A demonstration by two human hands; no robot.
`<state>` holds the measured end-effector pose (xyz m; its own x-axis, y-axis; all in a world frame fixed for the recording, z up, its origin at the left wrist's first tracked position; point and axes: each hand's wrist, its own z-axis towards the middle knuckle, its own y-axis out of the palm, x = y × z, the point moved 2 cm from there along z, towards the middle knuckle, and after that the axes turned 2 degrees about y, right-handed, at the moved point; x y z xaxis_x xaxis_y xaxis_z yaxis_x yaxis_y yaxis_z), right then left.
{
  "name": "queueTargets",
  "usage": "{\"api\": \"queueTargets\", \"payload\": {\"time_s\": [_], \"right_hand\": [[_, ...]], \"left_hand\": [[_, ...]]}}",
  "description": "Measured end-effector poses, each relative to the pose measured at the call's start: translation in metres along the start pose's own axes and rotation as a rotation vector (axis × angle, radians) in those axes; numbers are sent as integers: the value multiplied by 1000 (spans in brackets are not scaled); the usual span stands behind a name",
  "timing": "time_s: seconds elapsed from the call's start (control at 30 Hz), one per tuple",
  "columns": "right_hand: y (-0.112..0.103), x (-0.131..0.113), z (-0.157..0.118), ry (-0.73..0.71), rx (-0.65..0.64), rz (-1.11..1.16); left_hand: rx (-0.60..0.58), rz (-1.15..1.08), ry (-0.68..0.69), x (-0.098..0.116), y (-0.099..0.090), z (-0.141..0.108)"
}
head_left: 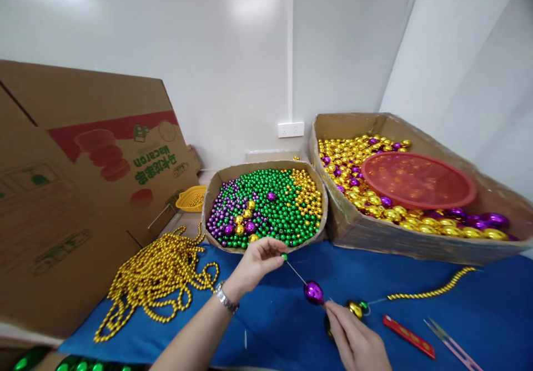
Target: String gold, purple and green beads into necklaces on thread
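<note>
My left hand [260, 262], with a metal watch on the wrist, pinches a small green bead [283, 256] at the tip of a thin needle [296, 272]. A large shiny purple bead [313, 292] sits on the needle, close to the fingertips of my right hand [356, 335]. That hand is closed on the needle's near end, which the fingers partly hide. Just behind it lie a gold bead [355, 307] and a small green bead [364, 306] on clear thread. The thread leads right to a string of small gold beads [433, 290] on the blue cloth [283, 326].
Ahead stands a cardboard tray [266, 165] of green, purple and gold beads. A larger box [400, 243] at right holds bigger beads and a red basin [420, 179]. Gold bead strands [162, 271], a yellow basket [185, 200] and a carton [83, 193] are left. A red packet [408, 335] and tweezers [452, 343] lie right.
</note>
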<state>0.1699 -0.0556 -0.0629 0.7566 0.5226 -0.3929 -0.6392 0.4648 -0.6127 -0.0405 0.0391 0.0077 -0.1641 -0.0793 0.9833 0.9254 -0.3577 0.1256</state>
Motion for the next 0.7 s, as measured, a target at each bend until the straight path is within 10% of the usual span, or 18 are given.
{"api": "queueTargets", "payload": {"time_s": [0.17, 0.4, 0.7], "right_hand": [[1, 1, 0, 38, -3, 13], [-2, 6, -5, 96, -38, 40], [3, 3, -1, 42, -28, 29]], "left_hand": [[-41, 304, 77, 1, -2, 0], [268, 1155, 226, 13, -69, 34], [153, 1173, 71, -4, -77, 32]]}}
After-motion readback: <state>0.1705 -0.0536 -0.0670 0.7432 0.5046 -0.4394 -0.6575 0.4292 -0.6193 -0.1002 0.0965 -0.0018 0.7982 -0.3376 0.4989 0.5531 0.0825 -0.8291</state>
